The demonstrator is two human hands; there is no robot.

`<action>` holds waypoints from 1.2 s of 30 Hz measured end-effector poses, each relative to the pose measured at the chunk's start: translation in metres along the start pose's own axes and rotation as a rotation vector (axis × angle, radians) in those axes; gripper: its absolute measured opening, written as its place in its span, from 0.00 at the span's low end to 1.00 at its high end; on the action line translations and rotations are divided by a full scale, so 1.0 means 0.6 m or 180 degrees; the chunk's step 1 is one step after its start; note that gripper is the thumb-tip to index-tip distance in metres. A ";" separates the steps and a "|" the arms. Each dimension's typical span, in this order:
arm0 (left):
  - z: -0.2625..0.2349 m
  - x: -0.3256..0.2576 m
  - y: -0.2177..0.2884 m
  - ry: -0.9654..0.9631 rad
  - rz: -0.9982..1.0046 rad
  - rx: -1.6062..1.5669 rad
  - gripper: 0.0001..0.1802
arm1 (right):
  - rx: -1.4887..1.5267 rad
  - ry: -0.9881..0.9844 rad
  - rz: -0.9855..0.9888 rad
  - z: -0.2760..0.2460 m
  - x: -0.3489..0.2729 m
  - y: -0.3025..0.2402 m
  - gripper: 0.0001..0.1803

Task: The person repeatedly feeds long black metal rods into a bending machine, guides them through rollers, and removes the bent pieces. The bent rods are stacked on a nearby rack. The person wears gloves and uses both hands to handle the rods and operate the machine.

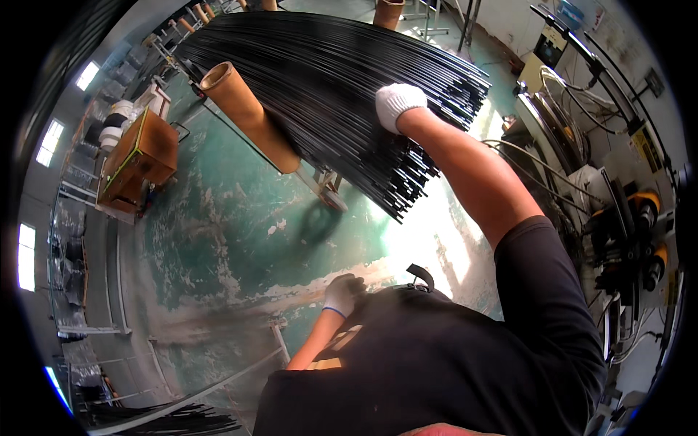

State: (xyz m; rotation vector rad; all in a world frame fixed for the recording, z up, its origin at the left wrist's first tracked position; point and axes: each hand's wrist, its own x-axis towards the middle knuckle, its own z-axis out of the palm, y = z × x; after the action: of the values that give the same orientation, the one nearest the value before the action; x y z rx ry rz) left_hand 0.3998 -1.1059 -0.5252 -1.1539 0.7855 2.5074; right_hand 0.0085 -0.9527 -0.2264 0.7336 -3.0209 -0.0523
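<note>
A broad bundle of long, thin black rods or tubes [313,80] lies across a rack, its uneven cut ends toward me on the right. My right hand [398,105], in a white knit glove, reaches forward onto the top of the bundle near those ends. Its fingers curl down over the rods and are partly hidden. Low beside my waist is my left hand [344,293], in a white glove with greyish fingers and a blue cuff edge. Its fingers look curled in, and I see nothing in them.
A brown cardboard tube [251,116] leans against the bundle's left side, over a wheeled rack foot [331,196]. Machinery with cables [560,131] stands on the right. A brown box [142,156] is at left. A curved pale rail [211,385] runs at lower left over the worn green floor [218,240].
</note>
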 end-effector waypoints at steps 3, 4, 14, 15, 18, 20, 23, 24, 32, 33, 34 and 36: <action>0.076 -0.014 0.005 0.0402 0.0555 0.0220 0.10 | 0.0390 -0.0780 -0.0213 -0.041 0.017 0.028 0.21; 0.038 0.040 -0.003 0.0229 0.0885 0.0216 0.11 | 0.0516 -0.0842 -0.0177 -0.034 0.030 0.038 0.24; 0.145 -0.058 0.047 0.0424 0.1140 -0.0302 0.10 | 0.3107 -0.1385 0.0299 -0.049 0.017 0.086 0.25; 0.151 -0.072 0.054 0.0334 0.1211 -0.0224 0.11 | 0.3186 -0.1282 0.0542 -0.054 0.007 0.083 0.28; 0.204 -0.126 0.100 -0.0081 0.1483 0.0183 0.13 | 0.2141 -0.1006 0.0226 -0.061 -0.065 0.110 0.30; 0.235 -0.151 0.132 -0.0398 0.1661 0.0382 0.13 | 0.1974 -0.1199 0.0242 -0.082 -0.156 0.118 0.27; 0.313 -0.177 0.170 -0.1025 0.1631 0.0914 0.13 | 0.1648 -0.1333 0.0282 -0.064 -0.330 0.194 0.26; 0.350 -0.188 0.173 -0.1249 0.1501 0.1097 0.13 | 0.1477 -0.1262 0.0418 -0.074 -0.406 0.218 0.23; 0.502 -0.092 0.093 -0.2552 0.0013 0.0929 0.25 | 0.0512 -0.1190 0.2896 -0.157 -0.971 0.285 0.13; 0.523 -0.078 0.080 -0.2426 -0.0178 0.0623 0.25 | 0.0208 -0.1229 0.3302 -0.148 -1.031 0.278 0.14; 0.538 -0.071 0.061 -0.2515 0.0030 0.0474 0.22 | 0.0254 -0.1099 0.3378 -0.138 -1.050 0.261 0.14; 0.580 -0.090 0.040 -0.2665 0.0162 0.0289 0.23 | 0.0505 -0.0434 0.3295 -0.098 -1.058 0.218 0.16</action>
State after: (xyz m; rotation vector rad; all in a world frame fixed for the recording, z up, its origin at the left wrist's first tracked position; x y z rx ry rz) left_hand 0.2093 -0.9253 -0.2891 0.0026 0.6611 2.5945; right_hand 0.5146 -0.5464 -0.1775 -0.9004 -3.1276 0.1688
